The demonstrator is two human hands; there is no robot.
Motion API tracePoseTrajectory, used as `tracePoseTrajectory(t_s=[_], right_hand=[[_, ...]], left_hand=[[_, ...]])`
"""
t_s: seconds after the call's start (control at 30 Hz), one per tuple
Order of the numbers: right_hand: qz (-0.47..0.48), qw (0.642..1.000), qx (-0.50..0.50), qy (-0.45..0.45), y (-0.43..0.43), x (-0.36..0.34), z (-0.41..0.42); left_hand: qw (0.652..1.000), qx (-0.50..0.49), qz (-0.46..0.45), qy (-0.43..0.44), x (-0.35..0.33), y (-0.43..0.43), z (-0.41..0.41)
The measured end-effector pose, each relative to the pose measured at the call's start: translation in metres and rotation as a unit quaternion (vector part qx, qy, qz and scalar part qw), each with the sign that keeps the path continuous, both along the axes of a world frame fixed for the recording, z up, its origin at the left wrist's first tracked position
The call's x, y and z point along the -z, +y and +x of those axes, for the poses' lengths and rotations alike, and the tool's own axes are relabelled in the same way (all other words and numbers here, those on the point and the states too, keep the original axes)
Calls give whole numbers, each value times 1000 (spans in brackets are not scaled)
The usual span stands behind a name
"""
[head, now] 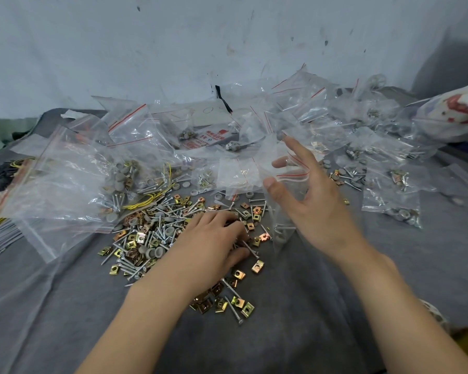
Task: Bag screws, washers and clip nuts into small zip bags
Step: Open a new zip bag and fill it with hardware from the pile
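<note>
A loose pile of silver screws (157, 233), grey washers (152, 252) and brass clip nuts (238, 303) lies on a grey cloth (308, 306) in the middle. My left hand (214, 238) lies palm down on the pile's right side, its fingers curled into the parts, with a screw sticking out beside the thumb. Just right of the pile, my right hand (314, 201) is raised and pinches the mouth of a small clear zip bag (284, 220) between thumb and fingers. The bag hangs down with a few parts at its bottom.
Several filled small bags (389, 195) lie to the right and behind. Larger clear bags of parts (65, 184) and yellow wire ties (146, 198) crowd the left. A red-printed box (208, 136) sits at the back under bags. A white wall closes off the far side.
</note>
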State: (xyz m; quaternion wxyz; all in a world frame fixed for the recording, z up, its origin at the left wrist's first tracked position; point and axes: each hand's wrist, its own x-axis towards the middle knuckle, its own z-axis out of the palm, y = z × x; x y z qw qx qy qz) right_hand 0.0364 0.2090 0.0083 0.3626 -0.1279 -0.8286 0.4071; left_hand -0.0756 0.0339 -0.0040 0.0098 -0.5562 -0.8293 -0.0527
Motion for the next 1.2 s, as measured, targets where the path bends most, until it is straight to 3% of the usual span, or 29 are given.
tracePoseTrajectory(t_s=[0.37,0.63,1.2], right_hand=[[-1,1000,0,-8,3,0,1],[-11,1000,8,-1,4,-1,3],[-24,1000,16,6,1,-5,5]], left_hand=[[1000,-20,9,15,-2,8,-2],[1000,20,19,-13,0,9,4],[992,-109,12,55,8,37,27]])
